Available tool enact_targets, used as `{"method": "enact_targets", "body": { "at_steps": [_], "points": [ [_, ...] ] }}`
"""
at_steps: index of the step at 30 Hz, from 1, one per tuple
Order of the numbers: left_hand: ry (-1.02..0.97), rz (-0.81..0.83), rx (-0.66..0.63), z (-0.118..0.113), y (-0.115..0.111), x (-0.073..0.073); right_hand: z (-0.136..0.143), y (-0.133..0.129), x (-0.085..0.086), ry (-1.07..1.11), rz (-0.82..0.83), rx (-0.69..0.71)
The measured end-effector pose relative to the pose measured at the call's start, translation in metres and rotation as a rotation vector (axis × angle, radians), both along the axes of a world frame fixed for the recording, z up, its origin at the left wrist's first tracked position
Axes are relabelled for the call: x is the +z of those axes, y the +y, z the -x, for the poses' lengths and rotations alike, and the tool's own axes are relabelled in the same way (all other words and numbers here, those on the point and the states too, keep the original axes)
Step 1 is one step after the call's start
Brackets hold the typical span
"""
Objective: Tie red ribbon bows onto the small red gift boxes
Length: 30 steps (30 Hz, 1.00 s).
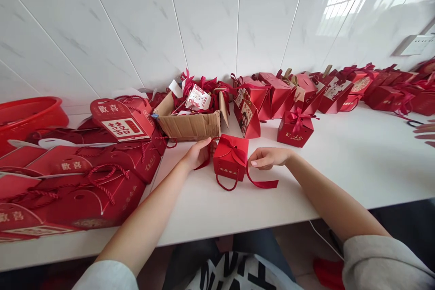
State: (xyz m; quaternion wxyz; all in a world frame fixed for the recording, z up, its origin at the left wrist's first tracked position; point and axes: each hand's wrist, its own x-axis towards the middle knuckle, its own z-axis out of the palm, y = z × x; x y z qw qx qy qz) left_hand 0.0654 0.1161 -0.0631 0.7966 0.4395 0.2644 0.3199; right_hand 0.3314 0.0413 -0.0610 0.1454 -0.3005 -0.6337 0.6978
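In the head view, the step in hand looks like dressing the small red gift box (223,171) with a red ribbon (267,185); the box stands on the worktop (190,217) between both hands, its cord handle (226,189) drooping in front. The next move seems to call for even tension on both ribbon ends, without tipping the box. The left hand (200,152) is at the box's left side, forearm angled inward, fingers closed on one ribbon end. The right hand (271,157) comes in palm inward from the right, fingers curled and narrow beside the other end; whether they pinch it, I cannot tell.
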Motion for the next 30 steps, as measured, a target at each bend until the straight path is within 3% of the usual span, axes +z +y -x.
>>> {"method": "enact_targets", "body": {
  "at_steps": [10,14,19,22,25,30],
  "points": [
    [0.087,-0.089,0.03,0.002,-0.013,0.01,0.012,-0.004,0.004,-0.028,-0.19,-0.284],
    [0.143,-0.157,-0.072,0.014,-0.02,0.018,0.019,-0.012,0.007,-0.07,-0.252,-0.367],
    [0.171,-0.211,-0.325,0.029,-0.02,0.035,0.023,-0.021,0.012,-0.059,-0.271,-0.282],
    [0.153,-0.2,-0.41,0.037,-0.019,0.039,0.024,-0.023,0.016,-0.015,-0.264,-0.253],
    [0.094,-0.167,-0.399,0.039,-0.019,0.039,0.026,-0.024,0.019,0.035,-0.269,-0.247],
    [-0.024,-0.133,-0.255,0.031,-0.023,0.035,0.034,-0.032,0.024,-0.058,-0.376,-0.235]
  ]
}}
